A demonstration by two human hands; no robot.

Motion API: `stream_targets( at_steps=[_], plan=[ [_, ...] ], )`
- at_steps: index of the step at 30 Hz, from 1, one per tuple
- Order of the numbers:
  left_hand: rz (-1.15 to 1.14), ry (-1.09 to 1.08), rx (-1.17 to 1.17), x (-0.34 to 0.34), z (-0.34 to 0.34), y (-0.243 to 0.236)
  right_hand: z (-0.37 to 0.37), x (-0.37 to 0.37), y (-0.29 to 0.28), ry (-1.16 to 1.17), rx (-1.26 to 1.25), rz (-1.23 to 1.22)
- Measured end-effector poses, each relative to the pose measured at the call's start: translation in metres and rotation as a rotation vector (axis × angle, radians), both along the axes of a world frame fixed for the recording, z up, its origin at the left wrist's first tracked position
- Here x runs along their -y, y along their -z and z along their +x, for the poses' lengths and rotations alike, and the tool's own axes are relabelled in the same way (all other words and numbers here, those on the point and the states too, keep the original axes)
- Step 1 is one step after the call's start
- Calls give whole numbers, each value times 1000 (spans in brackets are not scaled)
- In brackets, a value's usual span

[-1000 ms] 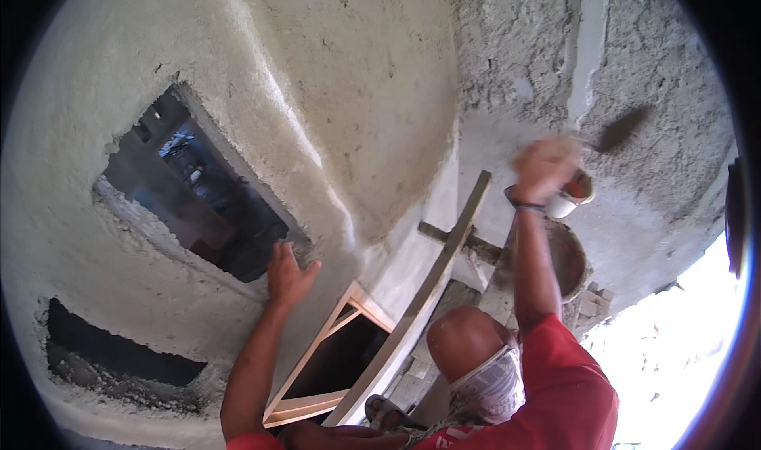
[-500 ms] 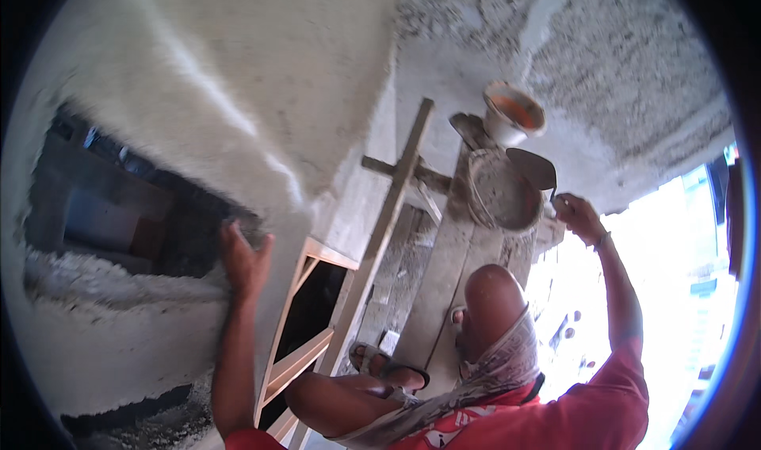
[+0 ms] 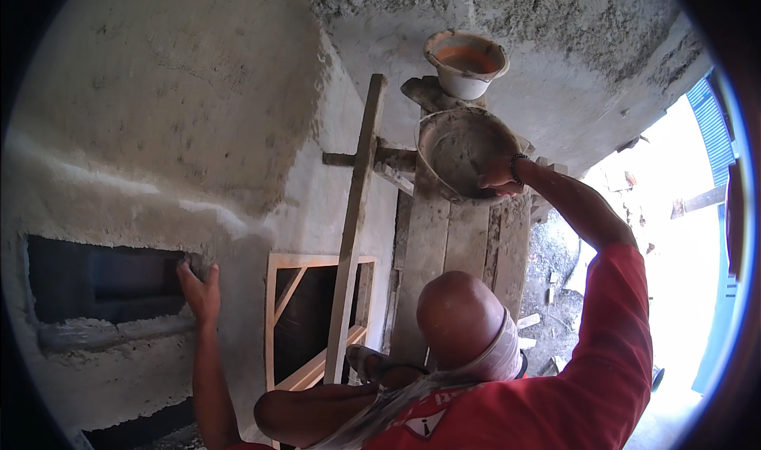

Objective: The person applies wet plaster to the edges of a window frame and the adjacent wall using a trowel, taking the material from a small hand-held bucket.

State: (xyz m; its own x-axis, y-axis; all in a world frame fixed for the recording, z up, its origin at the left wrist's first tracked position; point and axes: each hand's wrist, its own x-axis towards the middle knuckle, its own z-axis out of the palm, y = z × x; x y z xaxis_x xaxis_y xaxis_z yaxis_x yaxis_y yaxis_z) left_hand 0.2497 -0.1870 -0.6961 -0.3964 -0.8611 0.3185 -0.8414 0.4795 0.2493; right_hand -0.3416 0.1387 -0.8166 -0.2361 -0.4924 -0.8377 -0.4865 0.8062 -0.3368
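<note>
My left hand (image 3: 203, 290) grips the side edge of a rough rectangular opening (image 3: 103, 279) in the plastered wall, thumb on the wall face and fingers at the opening. On the right, my arm reaches forward and my right hand (image 3: 501, 177) is closed at the near rim of a round basin (image 3: 432, 153) of wet grey mortar (image 3: 468, 141). It holds a trowel whose blade is hard to make out now, low against the mortar. Behind the basin stands a whitish bucket (image 3: 463, 85) with an orange inside.
Basin and bucket rest on wooden planks (image 3: 412, 291), where I squat with knees bent. An upright timber (image 3: 361, 204) with a crosspiece (image 3: 396, 159) stands left of the planks. A wooden frame (image 3: 271, 315) sits low in the wall. Bright open ground with rubble (image 3: 555, 279) lies right.
My right hand has moved left to the basin, bringing the trowel down from above its rim. My left hand keeps its place at the wall opening. The whole view has shifted and turned.
</note>
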Motion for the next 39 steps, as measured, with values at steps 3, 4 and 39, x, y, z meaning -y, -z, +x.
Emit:
stream_targets(
  at_steps=[3,4,39],
  plan=[
    [-28,-9,21,-2,-3,1,-13,-28,2,217,258,-113],
    [-34,-6,23,-2,-4,3,-20,-42,4,278,336,-172],
    [-39,-33,12,-11,-6,-9,77,-17,-95,1677,377,-1953]
  ],
)
